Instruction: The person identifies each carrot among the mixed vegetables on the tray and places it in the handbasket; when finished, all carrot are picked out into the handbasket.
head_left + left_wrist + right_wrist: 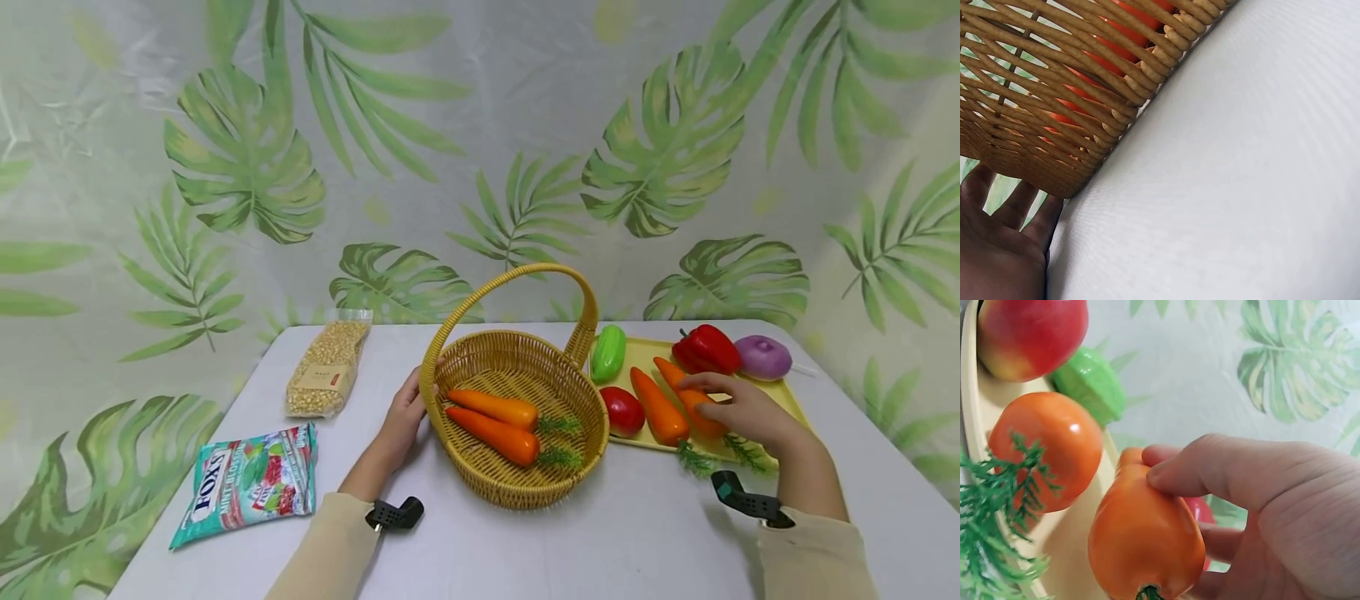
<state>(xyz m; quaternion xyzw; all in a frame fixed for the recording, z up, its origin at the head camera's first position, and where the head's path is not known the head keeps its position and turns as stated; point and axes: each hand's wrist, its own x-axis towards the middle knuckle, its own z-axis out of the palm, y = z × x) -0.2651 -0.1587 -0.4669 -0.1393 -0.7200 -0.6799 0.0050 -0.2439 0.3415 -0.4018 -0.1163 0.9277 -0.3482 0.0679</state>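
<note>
In the middle of the table (592, 550), a wicker basket (517, 492) with two carrots (491, 407) inside, side by side, leaves to the right. On the right, a yellow tray (783, 400) with a green vegetable (608, 354), a red fruit (622, 412), a red pepper (707, 350) and a purple vegetable (763, 357), plus two more carrots. Of these, the right carrot (692, 402) pinched by the right hand (753, 412); lifted or resting, cannot tell. Against the basket's left outer wall, the extended fingers of the left hand (401, 417). Farther left, a grain bag (328, 367) and, nearer, a teal packet (247, 483). Behind, a leaf-patterned backdrop (525, 117).
</note>
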